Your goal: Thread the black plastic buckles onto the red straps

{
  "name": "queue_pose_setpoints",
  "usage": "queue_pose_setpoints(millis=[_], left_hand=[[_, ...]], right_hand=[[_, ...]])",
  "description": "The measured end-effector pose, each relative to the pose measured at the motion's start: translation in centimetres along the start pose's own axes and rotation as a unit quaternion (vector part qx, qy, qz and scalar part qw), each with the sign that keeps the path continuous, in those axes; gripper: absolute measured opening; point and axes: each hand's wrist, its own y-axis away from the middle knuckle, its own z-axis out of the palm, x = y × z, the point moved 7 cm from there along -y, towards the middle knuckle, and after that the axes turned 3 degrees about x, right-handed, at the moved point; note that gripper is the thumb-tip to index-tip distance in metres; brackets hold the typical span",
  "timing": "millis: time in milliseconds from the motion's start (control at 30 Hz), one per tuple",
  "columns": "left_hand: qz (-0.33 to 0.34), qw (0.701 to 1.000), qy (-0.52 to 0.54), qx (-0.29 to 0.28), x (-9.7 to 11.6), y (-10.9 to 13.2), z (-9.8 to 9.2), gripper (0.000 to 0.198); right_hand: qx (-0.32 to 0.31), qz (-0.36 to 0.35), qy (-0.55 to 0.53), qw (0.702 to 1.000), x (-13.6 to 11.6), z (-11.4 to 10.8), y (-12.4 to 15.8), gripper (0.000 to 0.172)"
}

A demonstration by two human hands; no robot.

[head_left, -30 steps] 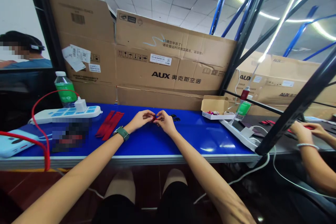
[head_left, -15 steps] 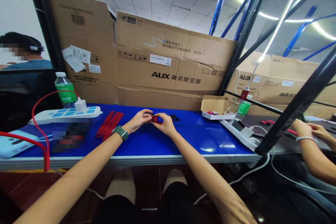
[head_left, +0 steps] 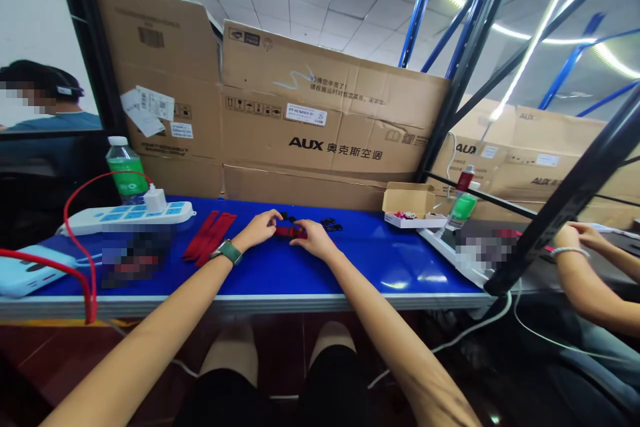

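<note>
While both forearms reach in from the bottom corners of the frame, a short, flat, red fabric-like strip (head_left: 285, 231) spans the gap between the two sets of fingertips, just above the middle of the glossy blue tabletop (head_left: 380, 260). From where I stand, the bare left hand (head_left: 261, 229) has its thumb and fingers closed on the strip's left end, and the bare right hand (head_left: 316, 240) pinches the right end; small black pieces (head_left: 287, 217) sit just behind the strip, though I can't tell whether they are attached. Both hands are low over the table, fingers curled inward, the left wrist wearing a dark green watch band (head_left: 231, 252). Longer red fabric-like strips (head_left: 210, 238) lie left of that wrist, and a little cluster of thin black parts (head_left: 331, 224) lies just beyond the right hand.
</note>
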Motion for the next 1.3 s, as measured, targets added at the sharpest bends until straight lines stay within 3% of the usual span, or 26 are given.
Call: queue_pose_setpoints(millis=[100,167,267,367,467,567,667,767,900,1000,1100,1300], left_hand=[[0.106,0.985,-0.135,-0.035,1.9,0.9,0.3,0.036],[0.158,0.972,-0.145,-0.1,3.0,1.7,1.3,0.04],[0.191,0.958,-0.136,-0.165,3.8,2.4,2.5,0.035],[0.178,0.964,-0.135,-0.145,3.8,2.1,2.0,0.028],[0.181,0.971,-0.102,-0.122,4.3,2.2,1.4,0.036],[0.207,0.964,-0.075,-0.147,5.6,2.8,1.9,0.045],[0.224,0.955,-0.089,-0.172,6.4,3.3,2.6,0.039],[0.218,0.96,-0.111,-0.134,6.3,2.9,1.9,0.036],[0.202,0.966,-0.154,-0.053,6.0,2.4,0.3,0.037],[0.243,0.952,-0.161,-0.096,6.9,3.0,1.5,0.036],[0.286,0.934,-0.162,-0.142,7.8,3.7,2.9,0.029],[0.25,0.942,-0.208,-0.089,7.2,2.9,1.9,0.036]], right_hand=[[0.021,0.024,0.088,0.996,0.6,-1.5,0.2,0.039],[0.06,0.093,0.138,0.984,2.5,-3.2,0.6,0.03],[0.036,0.188,0.201,0.961,6.4,-4.6,1.5,0.033],[-0.012,0.196,0.204,0.959,9.2,-4.4,2.1,0.033],[-0.026,0.197,0.178,0.964,10.4,-3.7,2.0,0.029],[-0.023,0.185,0.171,0.968,10.3,-3.1,1.7,0.028],[-0.007,0.164,0.156,0.974,9.9,-2.9,1.5,0.024],[0.0,0.156,0.102,0.982,9.8,-2.8,1.5,0.021],[-0.006,0.162,0.034,0.986,10.3,-2.4,1.4,0.036],[0.005,0.156,0.031,0.987,10.4,-2.3,1.1,0.044],[0.013,0.136,0.027,0.99,9.9,-2.5,0.9,0.038],[0.078,0.141,-0.093,0.983,9.2,-4.0,0.7,0.023]])
